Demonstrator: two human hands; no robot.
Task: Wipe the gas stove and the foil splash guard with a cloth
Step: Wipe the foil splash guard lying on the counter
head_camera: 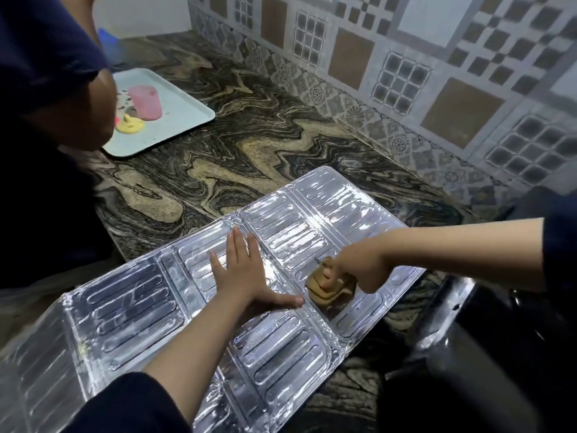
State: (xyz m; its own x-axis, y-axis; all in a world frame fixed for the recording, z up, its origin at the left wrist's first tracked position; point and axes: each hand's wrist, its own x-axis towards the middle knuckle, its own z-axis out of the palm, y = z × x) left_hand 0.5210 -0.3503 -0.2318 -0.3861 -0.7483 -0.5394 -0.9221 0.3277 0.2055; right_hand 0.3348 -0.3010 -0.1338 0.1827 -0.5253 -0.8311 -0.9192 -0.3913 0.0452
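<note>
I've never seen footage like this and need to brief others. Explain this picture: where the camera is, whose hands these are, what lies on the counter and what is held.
There is no machine here. The single picture comes from a camera worn on a person's head, looking down at their own two hands. A foil splash guard lies flat on the marbled counter. The left hand presses on it with straight fingers, steadying it. The right hand grips a bunched brown cloth against the foil. Further back sits a pale tray with pink and yellow items. Another person's dark sleeve fills the left edge.

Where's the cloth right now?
In the head view, the brown cloth is bunched under the right hand, pressed on the right part of the foil splash guard, just right of the flat left hand.
</note>
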